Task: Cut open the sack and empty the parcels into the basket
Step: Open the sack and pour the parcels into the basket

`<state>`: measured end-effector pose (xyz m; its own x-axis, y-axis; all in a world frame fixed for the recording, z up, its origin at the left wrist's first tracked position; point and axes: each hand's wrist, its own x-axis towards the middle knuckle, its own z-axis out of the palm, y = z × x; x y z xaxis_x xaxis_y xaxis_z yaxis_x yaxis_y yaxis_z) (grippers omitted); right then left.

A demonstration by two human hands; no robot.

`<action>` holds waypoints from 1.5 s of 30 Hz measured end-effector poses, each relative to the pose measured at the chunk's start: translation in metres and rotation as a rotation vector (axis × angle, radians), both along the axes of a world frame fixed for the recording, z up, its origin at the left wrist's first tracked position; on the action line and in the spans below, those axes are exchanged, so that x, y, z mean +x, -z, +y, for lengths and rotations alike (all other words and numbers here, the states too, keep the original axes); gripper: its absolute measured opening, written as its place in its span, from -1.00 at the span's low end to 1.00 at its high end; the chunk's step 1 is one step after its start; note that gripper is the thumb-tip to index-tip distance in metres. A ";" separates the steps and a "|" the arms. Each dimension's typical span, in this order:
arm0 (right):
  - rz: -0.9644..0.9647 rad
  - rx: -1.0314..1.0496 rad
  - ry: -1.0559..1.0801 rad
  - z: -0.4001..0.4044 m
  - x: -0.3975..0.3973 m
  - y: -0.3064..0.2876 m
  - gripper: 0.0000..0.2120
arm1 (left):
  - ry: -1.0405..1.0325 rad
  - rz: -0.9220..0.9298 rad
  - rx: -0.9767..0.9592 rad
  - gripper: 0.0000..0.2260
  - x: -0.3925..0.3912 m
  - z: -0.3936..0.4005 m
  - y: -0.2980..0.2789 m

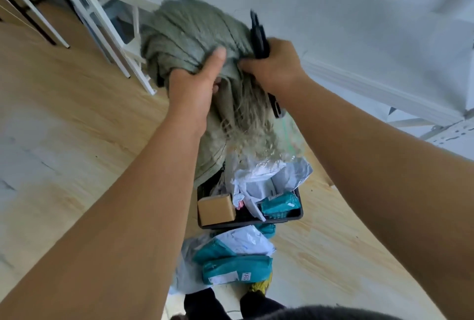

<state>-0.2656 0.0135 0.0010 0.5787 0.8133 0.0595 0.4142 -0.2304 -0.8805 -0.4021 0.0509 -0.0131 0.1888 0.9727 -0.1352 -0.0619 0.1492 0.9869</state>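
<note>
Sack (184,35): I hold it upended above the basket (298,213), left hand (197,73) clenched on bunched cloth. Right hand (269,63) grips cloth plus scissors (259,37). Parcels (259,186): some in the basket, some spilled on the floor (64,114). Risks: more overshoot; the scissors slip or snag.

Both your bare arms reach forward and up, nearly straight, converging ahead of you. Your left hand (197,76) is raised with the thumb spread upward and its fingers curled round a bunch of the sack (184,37). Your right hand (272,63), just beside it, is closed, knuckles toward you, gripping the same bunch and black scissors (259,35).
</note>
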 end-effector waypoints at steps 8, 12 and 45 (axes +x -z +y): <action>0.034 -0.070 -0.094 0.005 -0.008 -0.003 -0.81 | 0.232 0.232 -0.164 -0.52 0.000 -0.032 0.048; 0.322 0.055 -0.233 -0.001 -0.019 -0.001 -0.71 | -0.020 0.210 -0.161 -0.75 0.010 -0.029 0.041; -0.149 -0.086 -0.059 0.001 -0.018 -0.007 -0.74 | 0.017 0.338 0.026 -0.80 -0.010 -0.001 0.018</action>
